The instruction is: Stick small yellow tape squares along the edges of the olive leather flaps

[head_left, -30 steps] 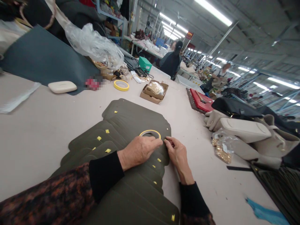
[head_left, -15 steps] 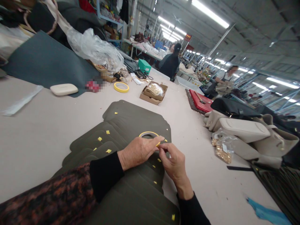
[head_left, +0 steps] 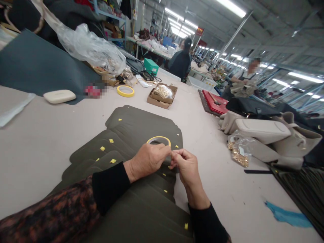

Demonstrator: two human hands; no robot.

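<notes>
My left hand (head_left: 150,158) is closed around the near side of a roll of yellow tape (head_left: 159,137), whose ring shows beyond the knuckles. Fingertip to fingertip with it, my right hand (head_left: 187,166) is pinched at the tape's edge; the piece between the fingers is mostly hidden. Both hands are above overlapping dark olive panels (head_left: 144,119) that lie fanned out on the table. Small yellow tape pieces (head_left: 112,161) are stuck on several of the panels.
Behind the panels lie a second yellow tape roll (head_left: 126,91) and a cardboard box (head_left: 162,96) of gold hardware. Beige bags (head_left: 262,128) and a plastic bag of gold parts (head_left: 240,157) are at right. A blue scrap (head_left: 288,214) lies nearer. Two people are in the background.
My hands stay together at the tape roll, with the fingertips drawn closer and the left fingers more curled. The whole view has shifted slightly, so things appear a little left and higher.
</notes>
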